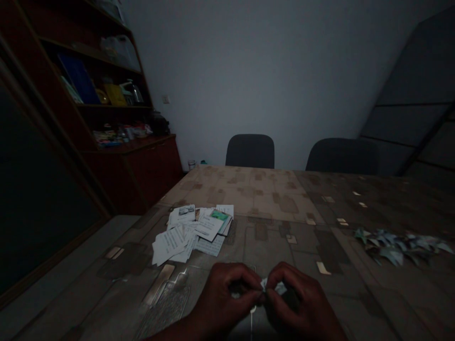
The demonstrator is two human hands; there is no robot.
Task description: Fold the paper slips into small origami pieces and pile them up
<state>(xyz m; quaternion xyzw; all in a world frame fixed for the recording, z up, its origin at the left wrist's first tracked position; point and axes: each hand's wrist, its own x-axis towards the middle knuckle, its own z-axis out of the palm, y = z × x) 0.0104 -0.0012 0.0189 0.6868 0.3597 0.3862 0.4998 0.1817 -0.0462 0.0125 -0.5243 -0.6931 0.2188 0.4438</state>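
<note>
Both my hands rest low at the near edge of the table. My left hand (223, 296) and my right hand (302, 300) meet fingertip to fingertip, each pinching a small piece of pale folded paper (272, 285) between them. Most of the paper is hidden by my fingers. A loose pile of printed paper squares (194, 232) lies on the table to the left, beyond my left hand. A heap of small folded paper shapes (401, 246) lies at the right.
The patterned table (270, 199) stretches ahead in dim light. Two dark chairs (250, 150) (341, 155) stand at its far side. A dark wooden shelf unit (117, 123) with books and clutter fills the left wall.
</note>
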